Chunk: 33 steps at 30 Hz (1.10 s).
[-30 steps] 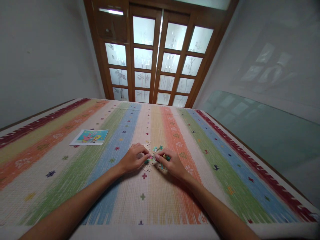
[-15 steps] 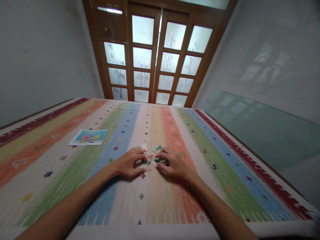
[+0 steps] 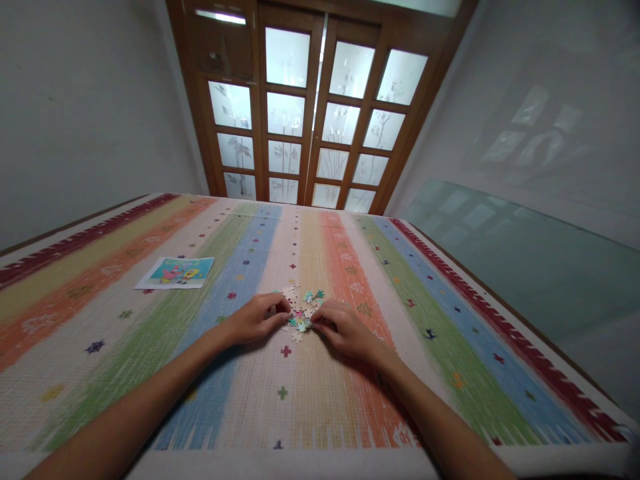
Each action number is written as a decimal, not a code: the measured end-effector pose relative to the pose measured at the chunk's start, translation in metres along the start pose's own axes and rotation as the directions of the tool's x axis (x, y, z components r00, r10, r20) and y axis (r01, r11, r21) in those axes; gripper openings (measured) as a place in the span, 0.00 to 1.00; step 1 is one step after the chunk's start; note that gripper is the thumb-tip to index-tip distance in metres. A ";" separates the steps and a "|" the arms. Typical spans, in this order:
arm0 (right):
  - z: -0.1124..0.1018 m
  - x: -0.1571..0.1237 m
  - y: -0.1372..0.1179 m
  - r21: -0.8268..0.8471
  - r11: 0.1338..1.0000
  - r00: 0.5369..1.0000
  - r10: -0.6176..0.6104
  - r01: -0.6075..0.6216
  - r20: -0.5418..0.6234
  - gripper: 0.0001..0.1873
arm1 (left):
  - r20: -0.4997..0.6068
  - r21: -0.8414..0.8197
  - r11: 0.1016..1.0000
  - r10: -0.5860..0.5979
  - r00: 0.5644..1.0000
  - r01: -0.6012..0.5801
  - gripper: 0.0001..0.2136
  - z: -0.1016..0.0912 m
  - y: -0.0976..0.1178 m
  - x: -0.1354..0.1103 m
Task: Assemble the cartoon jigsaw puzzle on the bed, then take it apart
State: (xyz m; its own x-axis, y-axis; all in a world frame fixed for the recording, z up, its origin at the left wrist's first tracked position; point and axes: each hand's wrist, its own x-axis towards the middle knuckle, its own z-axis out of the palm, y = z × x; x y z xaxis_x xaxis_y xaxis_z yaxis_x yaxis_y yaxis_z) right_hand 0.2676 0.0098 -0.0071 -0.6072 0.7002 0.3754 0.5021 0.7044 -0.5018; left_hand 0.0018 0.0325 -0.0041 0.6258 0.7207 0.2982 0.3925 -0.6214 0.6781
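Note:
A small heap of loose jigsaw pieces (image 3: pixel 301 308) lies in the middle of the striped cloth. My left hand (image 3: pixel 257 318) rests at the heap's left side, fingers curled and tips pinched on pieces. My right hand (image 3: pixel 343 328) lies at the heap's right side, fingers bent down onto the pieces, covering some of them. The fingertips of both hands nearly meet over the heap. What exactly each pinch holds is too small to see.
A picture card (image 3: pixel 174 272) with cartoon figures lies on the cloth at the left. The striped tablecloth (image 3: pixel 350 400) covers a wide table. A wooden door with frosted panes (image 3: pixel 310 113) stands beyond the far edge. A glass panel (image 3: pixel 525 267) leans at the right.
Both hands have shifted a little within the heap. The right hand's fingers have flattened down over the pieces, and the left fingertips have drawn in closer to the heap.

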 end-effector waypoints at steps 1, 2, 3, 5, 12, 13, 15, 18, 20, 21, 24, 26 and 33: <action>0.000 0.000 0.000 -0.006 1.000 1.000 0.008 -0.008 -0.004 0.06 | -0.018 0.012 1.000 -0.019 1.000 0.019 0.08 -0.001 -0.002 0.000; 0.000 0.000 0.000 -0.015 1.000 1.000 0.012 -0.012 -0.002 0.06 | -0.030 0.027 0.999 -0.028 0.999 0.029 0.08 -0.002 -0.004 0.000; 0.000 0.000 0.000 -0.025 1.000 1.000 0.015 -0.015 0.000 0.07 | -0.035 0.043 0.999 -0.026 0.999 0.028 0.08 -0.003 -0.006 0.000; 0.001 -0.001 0.001 -0.041 0.999 1.000 0.014 -0.014 0.002 0.09 | -0.044 0.078 0.997 -0.005 0.999 0.008 0.09 -0.004 -0.011 -0.001; 0.004 0.001 0.008 -0.085 0.995 0.991 0.042 -0.053 -0.131 0.12 | -0.205 0.264 0.959 -0.047 0.978 0.101 0.17 0.005 -0.030 0.008; 0.004 0.001 0.009 -0.096 0.993 0.988 0.053 -0.067 -0.144 0.12 | -0.207 0.292 0.949 -0.061 0.976 0.121 0.18 0.008 -0.032 0.011; 0.003 0.002 0.010 -0.115 0.990 0.986 0.063 -0.081 -0.153 0.11 | -0.199 0.341 0.930 -0.069 0.978 0.135 0.17 0.012 -0.034 0.015; 0.003 0.002 0.011 -0.122 0.989 0.984 0.066 -0.087 -0.165 0.11 | -0.183 0.347 0.931 -0.047 0.982 0.109 0.13 0.015 -0.033 0.018; 0.003 0.001 0.012 -0.120 0.989 0.982 0.071 -0.092 -0.175 0.11 | -0.186 0.308 0.948 -0.028 0.982 0.085 0.10 0.013 -0.032 0.019; 0.004 0.001 0.012 -0.120 0.988 0.981 0.074 -0.096 -0.179 0.11 | -0.191 0.280 0.957 -0.022 0.981 0.076 0.09 0.012 -0.031 0.018; 0.004 0.001 0.013 -0.128 0.987 0.981 0.078 -0.101 -0.177 0.11 | -0.229 0.205 0.976 -0.024 0.973 0.072 0.11 0.009 -0.029 0.018; 0.003 0.001 0.013 -0.127 0.987 0.981 0.079 -0.102 -0.176 0.11 | -0.272 0.181 0.979 -0.039 0.961 0.090 0.12 0.008 -0.026 0.018; 0.004 0.004 0.000 0.015 0.992 0.970 0.124 -0.124 -0.211 0.09 | -0.341 -0.084 0.994 -0.099 0.935 0.074 0.13 0.010 0.001 0.019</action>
State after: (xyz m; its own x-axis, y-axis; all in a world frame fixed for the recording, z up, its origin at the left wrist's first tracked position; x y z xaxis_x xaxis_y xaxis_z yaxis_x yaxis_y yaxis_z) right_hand 0.2626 0.0124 -0.0089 -0.3963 0.7908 0.4665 0.5641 0.6106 -0.5559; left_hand 0.0206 0.0422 -0.0044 0.3166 0.8400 0.4407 0.3798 -0.5380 0.7525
